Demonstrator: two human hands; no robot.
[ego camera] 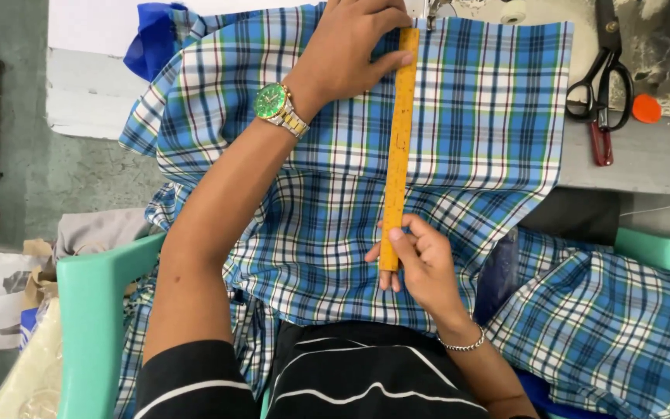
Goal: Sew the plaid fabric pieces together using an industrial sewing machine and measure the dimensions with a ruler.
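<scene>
A blue, white and dark checked cloth (pixel 474 132) lies spread over the table edge and down onto my lap. A long yellow ruler (pixel 399 140) lies on it, running away from me. My left hand (pixel 350 50), with a green-faced watch on the wrist, presses the ruler's far end flat against the cloth. My right hand (pixel 420 264), with a thin bracelet on the wrist, pinches the ruler's near end between thumb and fingers.
Black-handled scissors (pixel 602 85) with a small red tool lie on the grey table (pixel 637 159) at the right, next to an orange disc (pixel 647 109). Teal plastic chair arms (pixel 91 310) flank me. More checked cloth (pixel 606 326) is heaped at the lower right.
</scene>
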